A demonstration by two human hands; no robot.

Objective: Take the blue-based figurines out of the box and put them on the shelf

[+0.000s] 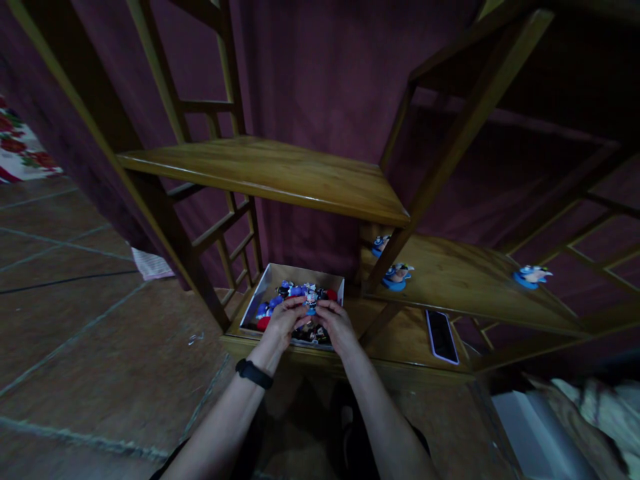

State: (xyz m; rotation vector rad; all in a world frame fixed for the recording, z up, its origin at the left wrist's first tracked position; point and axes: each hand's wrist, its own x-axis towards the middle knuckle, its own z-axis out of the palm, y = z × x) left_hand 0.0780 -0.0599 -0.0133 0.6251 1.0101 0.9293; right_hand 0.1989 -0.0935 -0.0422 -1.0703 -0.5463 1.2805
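Note:
Both my hands meet over an open cardboard box (331,275) on the low shelf. Between my left hand (287,319) and my right hand (336,322) is a small figurine (311,303) with a blue base, gripped by the fingers of both. Under and around my hands, the box holds several more figurines (267,307) in purple, red and dark colours, lying loosely. My fingers hide part of the figurine and of the box's contents.
Figurines on blue bases stand on the right shelf, one (396,277) near the post and another (533,276) farther right. A phone (443,337) lies on the lower board. Above the box juts a wooden shelf (270,172). A white box (540,427) sits at lower right.

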